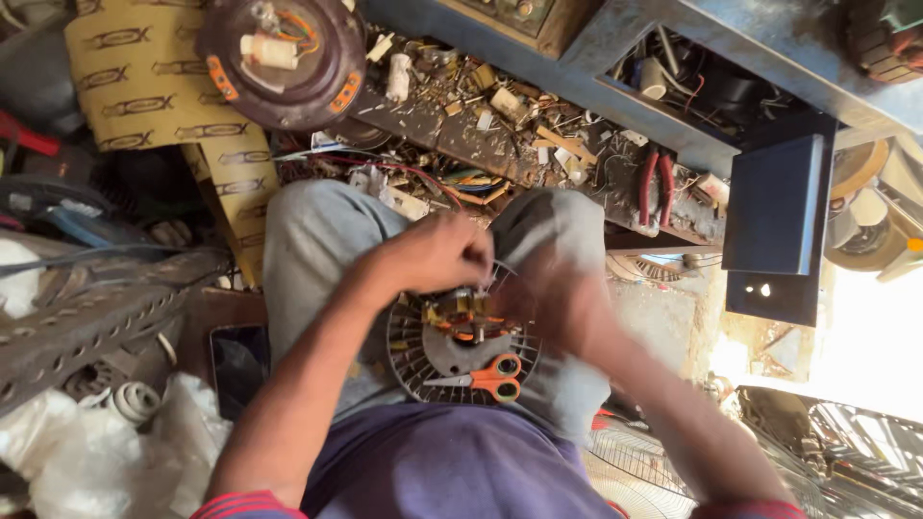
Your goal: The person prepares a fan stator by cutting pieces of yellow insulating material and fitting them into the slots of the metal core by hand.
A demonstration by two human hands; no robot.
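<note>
On my lap rests a round grey fan grille (pixel 409 351) with a small motor (pixel 463 317) of copper windings on it. Orange-handled scissors (pixel 488 376) lie on the grille's near edge. My left hand (pixel 437 252) is closed just above the motor, fingers pinched as if on a thin wire. My right hand (pixel 543 288) is blurred with motion, next to the motor's right side; what it holds I cannot make out.
A cluttered bench (pixel 500 144) with wire scraps, red-handled pliers (pixel 657 187) and a round dark motor housing (pixel 279 58) lies ahead. A dark phone (pixel 237 360) sits by my left leg, white plastic bags (pixel 115 452) at left, a fan guard (pixel 635 471) at lower right.
</note>
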